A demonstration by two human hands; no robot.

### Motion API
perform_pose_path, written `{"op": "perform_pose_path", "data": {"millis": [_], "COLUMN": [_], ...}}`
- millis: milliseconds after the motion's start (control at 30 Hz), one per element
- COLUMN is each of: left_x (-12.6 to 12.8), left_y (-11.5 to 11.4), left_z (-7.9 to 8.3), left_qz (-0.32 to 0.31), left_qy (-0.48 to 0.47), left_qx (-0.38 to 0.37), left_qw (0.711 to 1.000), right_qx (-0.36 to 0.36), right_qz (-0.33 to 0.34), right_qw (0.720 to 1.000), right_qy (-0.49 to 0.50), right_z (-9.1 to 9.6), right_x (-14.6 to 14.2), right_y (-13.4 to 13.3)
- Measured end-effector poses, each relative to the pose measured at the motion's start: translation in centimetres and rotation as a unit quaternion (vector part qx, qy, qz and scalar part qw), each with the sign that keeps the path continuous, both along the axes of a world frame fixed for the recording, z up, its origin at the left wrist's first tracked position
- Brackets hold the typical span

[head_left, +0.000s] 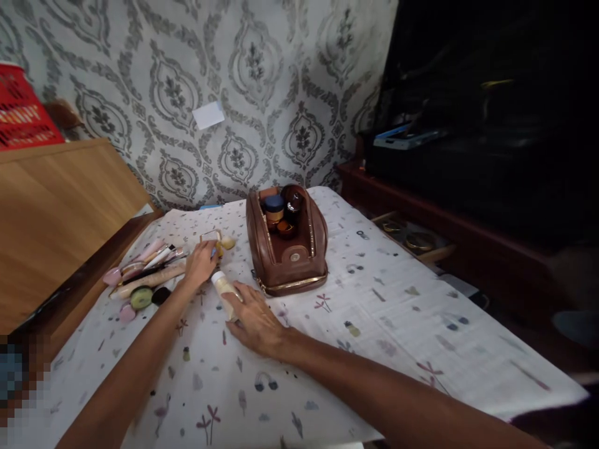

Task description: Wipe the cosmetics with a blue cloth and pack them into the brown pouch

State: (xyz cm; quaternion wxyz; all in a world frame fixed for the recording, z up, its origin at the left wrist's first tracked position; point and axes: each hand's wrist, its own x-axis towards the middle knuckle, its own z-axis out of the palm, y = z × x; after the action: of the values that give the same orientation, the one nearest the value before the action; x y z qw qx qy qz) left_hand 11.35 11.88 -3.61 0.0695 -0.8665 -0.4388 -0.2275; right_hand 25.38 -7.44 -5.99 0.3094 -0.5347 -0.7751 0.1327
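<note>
My right hand (257,321) is closed round a cream bottle (224,293) with a white cap, tilted just above or on the cloth. To its left, my left hand (202,262) has its fingers curled down beside a gold-framed item (210,236) and a small yellow round thing (228,242). A bit of blue and yellow shows at its fingertips; what they hold is mostly hidden. Beyond my right hand stands a brown toiletry bag (292,274), unzipped. Inside it are a blue-lidded jar (274,209), a dark bottle (294,202) and an amber container (286,229).
Makeup brushes and tubes (152,268) lie heaped left of my left hand, with a green round container (141,297). A printed white cloth (365,337) covers the table. A wooden cabinet (65,206) borders the left; a dark screen (468,93) and an open drawer (412,240) are on the right.
</note>
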Motion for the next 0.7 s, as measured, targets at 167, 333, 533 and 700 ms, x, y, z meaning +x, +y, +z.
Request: {"op": "perform_pose_path", "data": {"millis": [167,333,533,700], "left_x": [-0.1,-0.2,-0.4,-0.2], "left_y": [-0.8,-0.7,0.0,0.3], "left_z": [-0.2,1.2,1.5,1.4], "left_qz": [0.009,0.058,0.071,0.086], "left_qy": [0.056,0.119,0.136,0.142], "left_qx": [0.001,-0.03,-0.097,-0.107], "left_qw": [0.998,0.991,0.983,0.98], "right_qx": [-0.006,-0.015,-0.026,-0.011], "right_qz": [0.002,0.003,0.006,0.011], "right_qw": [1.0,1.0,1.0,1.0], "right_qy": [-0.006,-0.006,-0.002,0.009], "right_z": [0.3,0.4,0.5,0.0], "right_x": [0.1,0.1,0.0,0.0], "right_y": [-0.1,0.0,0.2,0.4]}}
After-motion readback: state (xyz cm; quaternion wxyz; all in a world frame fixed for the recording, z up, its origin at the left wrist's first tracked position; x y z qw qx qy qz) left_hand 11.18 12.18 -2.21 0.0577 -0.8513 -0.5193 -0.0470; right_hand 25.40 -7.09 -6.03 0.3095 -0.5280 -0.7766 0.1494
